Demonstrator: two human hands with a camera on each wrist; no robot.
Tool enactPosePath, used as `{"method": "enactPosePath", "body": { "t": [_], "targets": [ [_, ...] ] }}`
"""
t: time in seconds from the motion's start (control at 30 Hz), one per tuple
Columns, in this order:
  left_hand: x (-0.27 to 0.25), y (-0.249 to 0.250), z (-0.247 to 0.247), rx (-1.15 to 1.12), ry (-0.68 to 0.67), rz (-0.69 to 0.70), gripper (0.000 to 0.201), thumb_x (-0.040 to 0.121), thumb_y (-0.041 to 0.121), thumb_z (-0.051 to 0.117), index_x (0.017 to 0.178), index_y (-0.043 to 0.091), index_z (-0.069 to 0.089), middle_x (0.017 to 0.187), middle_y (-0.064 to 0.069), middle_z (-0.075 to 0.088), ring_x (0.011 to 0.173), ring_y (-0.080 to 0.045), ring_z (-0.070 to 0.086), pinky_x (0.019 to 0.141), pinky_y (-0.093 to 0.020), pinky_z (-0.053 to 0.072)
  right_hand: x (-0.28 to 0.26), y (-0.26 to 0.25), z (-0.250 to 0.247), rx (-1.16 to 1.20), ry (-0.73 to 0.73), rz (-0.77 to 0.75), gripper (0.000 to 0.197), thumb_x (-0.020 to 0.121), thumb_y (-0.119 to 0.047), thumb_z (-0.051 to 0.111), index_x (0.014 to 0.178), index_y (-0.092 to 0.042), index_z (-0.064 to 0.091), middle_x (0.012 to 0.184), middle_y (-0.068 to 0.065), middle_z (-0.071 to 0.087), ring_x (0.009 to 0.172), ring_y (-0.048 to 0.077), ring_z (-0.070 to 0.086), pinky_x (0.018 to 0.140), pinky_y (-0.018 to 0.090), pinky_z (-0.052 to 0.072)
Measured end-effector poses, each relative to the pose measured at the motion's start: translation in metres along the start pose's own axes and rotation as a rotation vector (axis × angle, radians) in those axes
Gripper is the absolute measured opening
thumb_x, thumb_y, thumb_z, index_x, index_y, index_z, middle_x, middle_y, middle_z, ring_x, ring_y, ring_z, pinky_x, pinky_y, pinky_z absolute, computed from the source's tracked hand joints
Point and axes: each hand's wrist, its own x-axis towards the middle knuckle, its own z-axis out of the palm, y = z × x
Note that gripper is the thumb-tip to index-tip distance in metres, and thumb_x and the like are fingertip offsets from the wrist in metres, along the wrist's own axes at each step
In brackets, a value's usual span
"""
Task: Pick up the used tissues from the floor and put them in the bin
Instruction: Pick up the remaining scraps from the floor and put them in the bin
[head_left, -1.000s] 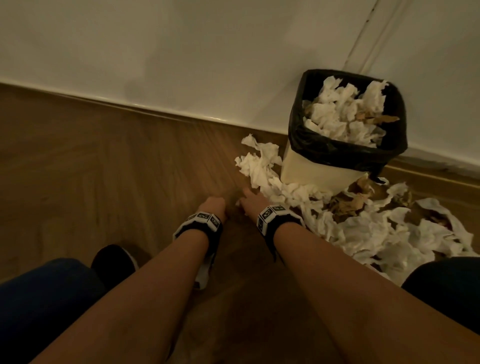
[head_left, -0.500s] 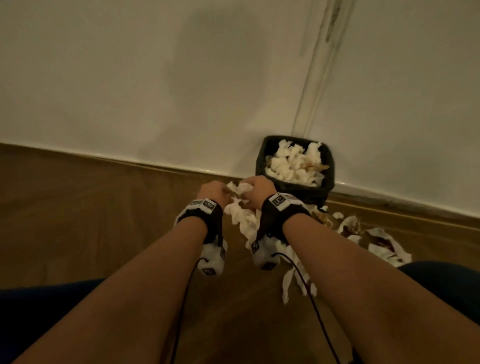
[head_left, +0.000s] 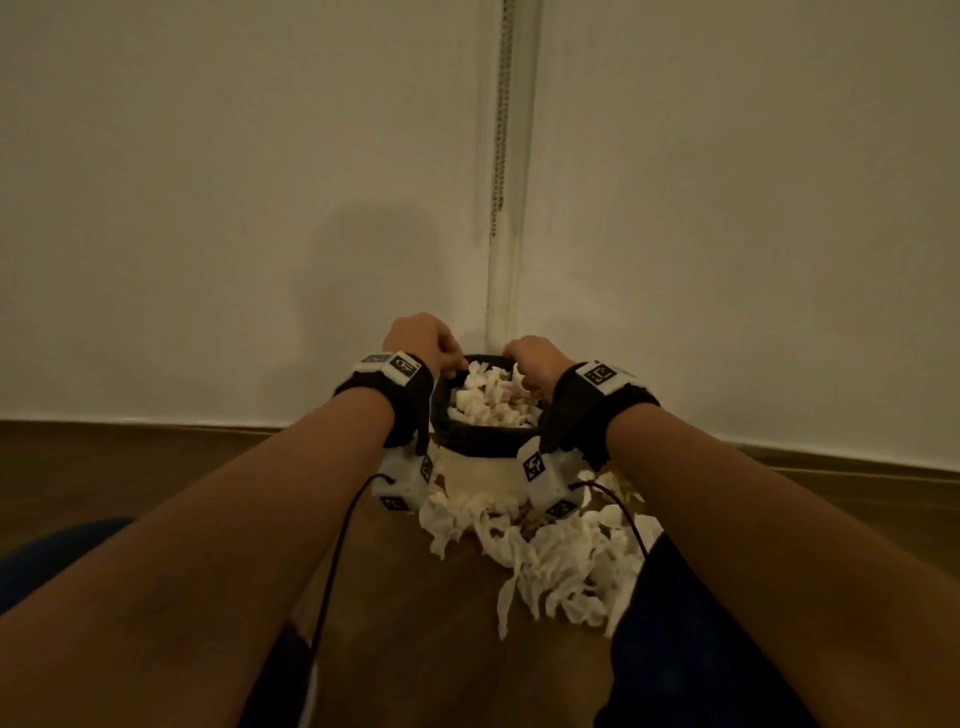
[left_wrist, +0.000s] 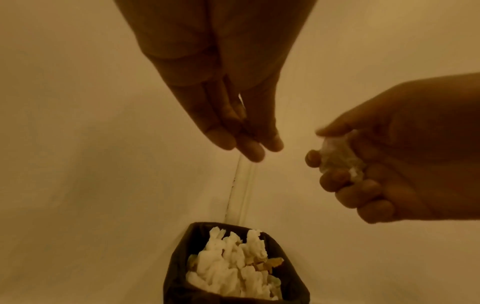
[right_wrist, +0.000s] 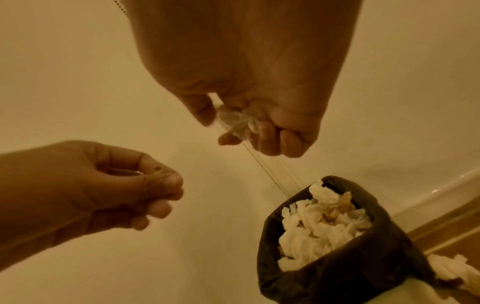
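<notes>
Both hands above bin: right hand clenches crumpled tissue, no clear axis; left hand fingers straight, released.

Crumpled white paper tissues — soft, creased, matt — lie on a brown wood-look floor with a dull sheen. The bin shows a smooth, pale plastic-looking body under a black liner of thin, wrinkled plastic film, faintly glossy. More rumpled paper fills it, some of it brownish. The wall behind is plain, matt off-white. A wad of tissue in the right hand looks thin and crinkled — almost translucent.
</notes>
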Motion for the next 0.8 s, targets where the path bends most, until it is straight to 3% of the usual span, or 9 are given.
{"method": "enactPosePath", "body": {
  "t": [0.1,0.17,0.23,0.33,0.43,0.5,0.57,0.63,0.8],
  "targets": [
    [0.002,0.020,-0.002,0.036,-0.100,0.041,0.015,0.078,0.022,0.074,0.069,0.015,0.064,0.060,0.004,0.066,0.055,-0.006,0.066,0.052,-0.017,0.049,-0.003,0.002,-0.018,0.051,0.030,0.037,0.041,0.101,-0.019,0.033,0.130,0.004,0.049,0.136,0.024,0.048,0.126,0.037,0.045,0.080,0.032,0.043],
    [0.004,0.026,0.002,0.049,-0.130,0.063,0.015,0.079,0.023,0.073,0.070,0.014,0.065,0.054,0.007,0.063,0.049,-0.002,0.062,0.054,-0.015,0.048,0.000,0.009,-0.028,0.074,0.077,0.070,0.036,0.098,-0.005,0.036,0.129,0.003,0.052,0.134,0.019,0.052,0.122,0.035,0.049,0.089,0.030,0.042],
    [0.012,0.024,0.010,0.003,-0.119,0.089,0.011,0.085,0.017,0.066,0.081,0.008,0.071,0.064,0.004,0.068,0.056,-0.006,0.064,0.060,-0.017,0.052,0.006,0.022,-0.033,0.027,0.081,0.069,0.036,0.094,0.005,0.037,0.123,0.000,0.059,0.130,0.017,0.056,0.114,0.032,0.054,0.088,0.026,0.043],
    [0.023,0.026,0.024,-0.085,-0.102,0.082,0.020,0.092,0.004,0.052,0.102,0.000,0.068,0.097,-0.015,0.071,0.076,-0.020,0.067,0.074,-0.025,0.055,0.019,0.040,-0.032,0.019,0.152,0.042,0.034,0.092,0.007,0.039,0.110,0.002,0.067,0.119,0.019,0.062,0.097,0.028,0.058,0.089,0.034,0.049],
    [0.040,0.031,0.037,-0.098,-0.146,0.100,0.030,0.095,-0.002,0.042,0.120,-0.004,0.058,0.112,-0.021,0.064,0.096,-0.029,0.066,0.078,-0.020,0.049,0.033,0.050,-0.025,0.122,0.226,0.062,0.026,0.093,0.005,0.040,0.103,0.001,0.063,0.105,0.023,0.065,0.083,0.033,0.062,0.074,0.037,0.054],
    [0.052,0.029,0.045,-0.099,-0.170,0.113,0.028,0.095,-0.001,0.043,0.117,-0.003,0.061,0.110,-0.020,0.066,0.097,-0.028,0.066,0.070,-0.012,0.046,0.047,0.054,-0.020,0.117,0.250,0.081,0.017,0.091,0.000,0.047,0.104,-0.006,0.057,0.112,0.022,0.063,0.094,0.035,0.063,0.079,0.039,0.055],
    [0.060,0.024,0.052,-0.112,-0.234,0.089,0.024,0.094,0.001,0.047,0.109,0.000,0.066,0.103,-0.017,0.069,0.093,-0.026,0.068,0.066,-0.009,0.047,0.058,0.060,-0.015,0.084,0.252,0.100,0.028,0.088,-0.004,0.058,0.116,-0.005,0.053,0.120,0.017,0.059,0.107,0.033,0.060,0.072,0.024,0.057],
    [0.068,0.018,0.061,-0.069,-0.292,0.081,0.019,0.092,0.006,0.054,0.104,0.005,0.069,0.099,-0.012,0.071,0.088,-0.022,0.069,0.077,-0.016,0.050,0.068,0.066,-0.011,0.053,0.264,0.113,0.039,0.083,-0.007,0.068,0.118,-0.003,0.052,0.119,0.013,0.058,0.107,0.028,0.059,0.057,0.011,0.051],
    [0.088,0.007,0.088,0.192,-0.284,0.132,0.017,0.088,0.021,0.062,0.100,0.015,0.072,0.104,-0.006,0.070,0.097,-0.022,0.064,0.091,-0.033,0.050,0.085,0.072,-0.001,-0.329,0.238,0.022,0.023,0.081,-0.021,0.071,0.096,-0.004,0.070,0.100,0.013,0.070,0.093,0.025,0.065,0.068,0.024,0.045]
  ]
}}
